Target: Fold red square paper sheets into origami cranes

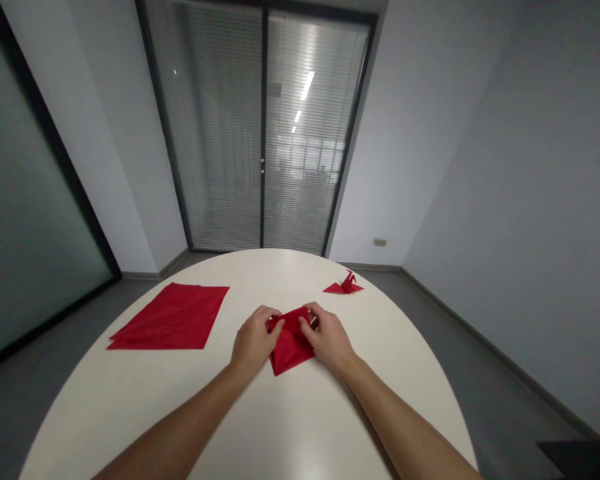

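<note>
A partly folded red paper (290,347) lies on the white round table (260,413) in front of me, its point toward me. My left hand (253,340) pinches its upper left edge with curled fingers. My right hand (327,337) pinches the upper right edge the same way. Both hands press the paper's top part between fingertips and thumb.
A stack of flat red paper sheets (173,317) lies on the table to the left. A finished red paper crane (345,285) stands at the far right of the table. Beyond are glass doors with blinds (263,133) and grey walls.
</note>
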